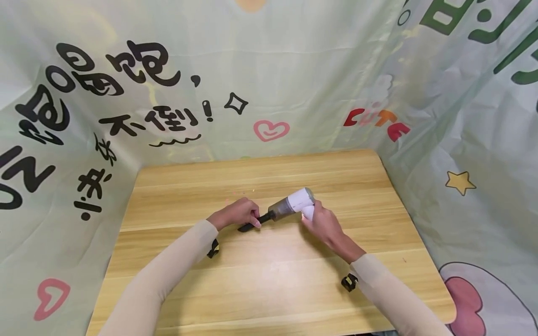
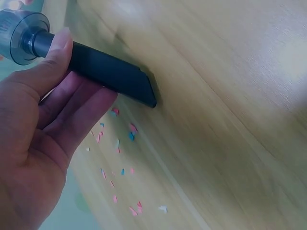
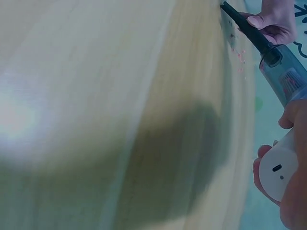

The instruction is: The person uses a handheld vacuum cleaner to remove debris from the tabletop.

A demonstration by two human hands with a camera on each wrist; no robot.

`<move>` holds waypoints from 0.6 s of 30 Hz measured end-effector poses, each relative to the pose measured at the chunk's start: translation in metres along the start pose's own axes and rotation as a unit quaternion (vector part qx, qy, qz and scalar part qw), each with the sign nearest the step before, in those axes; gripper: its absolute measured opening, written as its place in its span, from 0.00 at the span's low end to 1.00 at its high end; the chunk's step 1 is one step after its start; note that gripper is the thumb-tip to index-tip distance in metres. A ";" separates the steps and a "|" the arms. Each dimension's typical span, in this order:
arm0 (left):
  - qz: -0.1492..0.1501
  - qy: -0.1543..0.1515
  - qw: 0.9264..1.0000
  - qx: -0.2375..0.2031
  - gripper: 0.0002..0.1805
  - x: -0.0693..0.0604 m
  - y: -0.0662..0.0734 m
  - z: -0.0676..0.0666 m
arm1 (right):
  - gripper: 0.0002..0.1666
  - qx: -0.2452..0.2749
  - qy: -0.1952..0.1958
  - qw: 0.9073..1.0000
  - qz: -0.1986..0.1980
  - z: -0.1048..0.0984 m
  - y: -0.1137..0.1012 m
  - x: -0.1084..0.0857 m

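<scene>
A white handheld vacuum cleaner point(image 1: 299, 199) with a see-through dust cup point(image 1: 280, 209) is held over the table in both hands. My right hand point(image 1: 325, 226) grips its white handle, whose round end point(image 3: 278, 175) shows in the right wrist view. The black crevice nozzle point(image 2: 110, 72) points to the left. My left hand point(image 1: 240, 212) pinches this nozzle between thumb and fingers. Pink, blue and white paper scraps point(image 2: 133, 128) lie on the wood beside the nozzle in the left wrist view. A ribbed filter point(image 3: 291, 81) is visible inside the dust cup.
The wooden table point(image 1: 269, 289) has rounded corners. Printed cloth point(image 1: 294, 84) hangs along its back and both sides. A black strap piece point(image 1: 213, 248) sits by the left wrist, and another black piece point(image 1: 349, 282) by the right wrist.
</scene>
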State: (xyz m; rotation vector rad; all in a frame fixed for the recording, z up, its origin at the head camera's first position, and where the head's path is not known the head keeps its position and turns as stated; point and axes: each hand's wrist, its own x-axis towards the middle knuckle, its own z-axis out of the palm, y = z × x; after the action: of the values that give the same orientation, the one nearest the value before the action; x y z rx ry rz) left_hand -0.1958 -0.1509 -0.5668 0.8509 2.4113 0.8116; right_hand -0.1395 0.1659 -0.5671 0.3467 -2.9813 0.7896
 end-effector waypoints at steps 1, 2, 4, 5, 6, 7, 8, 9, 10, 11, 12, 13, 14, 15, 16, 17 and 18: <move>-0.003 0.003 1.000 -0.001 0.08 -0.001 -0.001 -0.001 | 0.32 -0.004 0.007 1.000 -0.009 0.000 -0.001 0.002; -0.004 0.007 1.000 0.000 0.08 -0.002 -0.002 -0.002 | 0.31 -0.009 0.012 1.000 -0.016 0.000 -0.002 0.004; -0.007 0.014 1.000 0.001 0.08 -0.003 -0.003 -0.004 | 0.31 -0.020 0.024 0.999 -0.036 -0.001 -0.004 0.009; -0.006 0.018 1.000 0.004 0.08 -0.004 -0.005 -0.005 | 0.31 -0.025 0.027 0.998 -0.043 -0.001 -0.005 0.012; -0.004 0.022 1.000 0.007 0.08 -0.005 -0.005 -0.006 | 0.32 -0.031 0.030 0.998 -0.051 -0.003 -0.006 0.015; -0.003 0.026 1.000 0.008 0.08 -0.005 -0.006 -0.007 | 0.32 -0.035 0.031 0.997 -0.058 -0.004 -0.008 0.018; -0.003 0.033 0.999 0.007 0.08 -0.006 -0.007 -0.008 | 0.33 -0.040 0.032 0.997 -0.065 -0.005 -0.010 0.021; -0.001 0.038 0.999 0.007 0.07 -0.007 -0.008 -0.009 | 0.34 -0.045 0.033 0.996 -0.073 -0.006 -0.012 0.025; 0.000 0.044 0.999 0.009 0.07 -0.008 -0.009 -0.010 | 0.34 -0.051 0.032 0.995 -0.080 -0.008 -0.014 0.028; 0.003 0.051 0.999 0.011 0.07 -0.008 -0.010 -0.011 | 0.34 -0.057 0.032 0.994 -0.087 -0.010 -0.016 0.031; 0.002 0.055 0.998 0.010 0.07 -0.010 -0.011 -0.011 | 0.34 -0.063 0.030 0.993 -0.095 -0.011 -0.018 0.034; 0.001 0.059 0.998 0.008 0.07 -0.011 -0.012 -0.012 | 0.34 -0.069 0.029 0.992 -0.102 -0.012 -0.020 0.037; 0.001 0.064 0.998 0.010 0.07 -0.012 -0.013 -0.012 | 0.33 -0.075 0.027 0.991 -0.108 -0.013 -0.022 0.040; 0.001 0.069 0.998 0.012 0.08 -0.013 -0.015 -0.012 | 0.32 -0.080 0.024 0.990 -0.113 -0.014 -0.024 0.043; 0.000 0.073 0.997 0.013 0.08 -0.013 -0.017 -0.012 | 0.32 -0.086 0.020 0.989 -0.117 -0.014 -0.026 0.046; -0.001 0.078 0.997 0.013 0.08 -0.014 -0.018 -0.013 | 0.31 -0.089 0.017 0.988 -0.121 -0.015 -0.027 0.048; -0.005 0.081 0.997 0.010 0.09 -0.015 -0.019 -0.012 | 0.31 -0.092 0.013 0.988 -0.123 -0.015 -0.029 0.050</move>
State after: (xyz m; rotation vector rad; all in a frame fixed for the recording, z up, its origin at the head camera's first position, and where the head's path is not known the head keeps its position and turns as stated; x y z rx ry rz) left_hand -0.2003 -0.1780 -0.5672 0.8070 2.5654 0.8853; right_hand -0.1822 0.1386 -0.5353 0.6712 -2.8776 0.4879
